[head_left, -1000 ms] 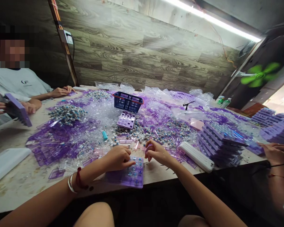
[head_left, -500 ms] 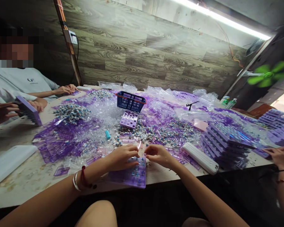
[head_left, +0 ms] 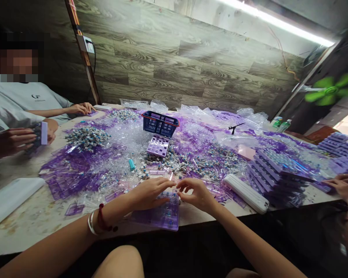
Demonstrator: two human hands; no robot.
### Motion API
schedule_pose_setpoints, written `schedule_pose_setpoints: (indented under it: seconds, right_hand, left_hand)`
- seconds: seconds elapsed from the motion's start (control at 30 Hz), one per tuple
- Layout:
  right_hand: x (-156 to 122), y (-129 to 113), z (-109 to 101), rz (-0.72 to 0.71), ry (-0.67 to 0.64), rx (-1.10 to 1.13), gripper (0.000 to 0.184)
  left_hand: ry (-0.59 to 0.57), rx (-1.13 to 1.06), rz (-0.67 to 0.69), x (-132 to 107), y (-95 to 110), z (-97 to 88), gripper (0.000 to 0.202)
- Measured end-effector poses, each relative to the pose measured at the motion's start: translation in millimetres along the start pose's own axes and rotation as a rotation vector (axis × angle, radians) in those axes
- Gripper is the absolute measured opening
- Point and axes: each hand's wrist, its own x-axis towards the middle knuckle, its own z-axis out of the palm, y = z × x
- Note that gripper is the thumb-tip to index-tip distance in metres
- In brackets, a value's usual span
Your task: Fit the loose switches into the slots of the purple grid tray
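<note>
A clear purple tray (head_left: 159, 217) with blue-topped switches in some cells lies at the table's near edge. My left hand (head_left: 147, 193) rests over its far left part, fingers curled and pinched together. My right hand (head_left: 195, 193) hovers at the tray's far right corner, and between its fingertips is a small switch (head_left: 176, 190). The two hands' fingertips almost meet above the tray. Just beyond them lies a heap of loose switches (head_left: 197, 162).
A blue basket (head_left: 160, 123) and a purple tray (head_left: 158, 146) sit mid-table. Stacked purple trays (head_left: 275, 173) and a white case (head_left: 246, 193) stand right. Clear purple lids (head_left: 72, 173) spread left. A person at left holds a tray (head_left: 43, 133); another's hand (head_left: 343, 185) rests far right.
My hands have drawn together over the tray's far edge, the right one bringing a switch in. The person at left has turned their tray on end.
</note>
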Motion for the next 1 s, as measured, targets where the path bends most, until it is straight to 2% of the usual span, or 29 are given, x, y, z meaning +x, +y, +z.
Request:
schedule_pose_setpoints:
  seconds: [0.2, 0.33, 0.8, 1.0]
  right_hand:
    - [-1, 1, 5, 0.074, -0.002, 0.111, 0.007]
    - [-1, 4, 7, 0.107, 0.021, 0.087, 0.006]
    - [-7, 12, 8, 0.13, 0.005, 0.055, 0.01]
    - [-5, 13, 6, 0.116, -0.001, 0.027, 0.004]
  left_hand:
    - [-0.016, -0.01, 0.039, 1, 1, -2.5, 0.032]
    - [-0.018, -0.014, 0.065, 1, 0, -2.6, 0.024]
    - [-0.028, 0.004, 0.126, 3, 0, -4.0, 0.023]
    - [-0.064, 0.019, 0.125, 3, -1, -4.7, 0.025]
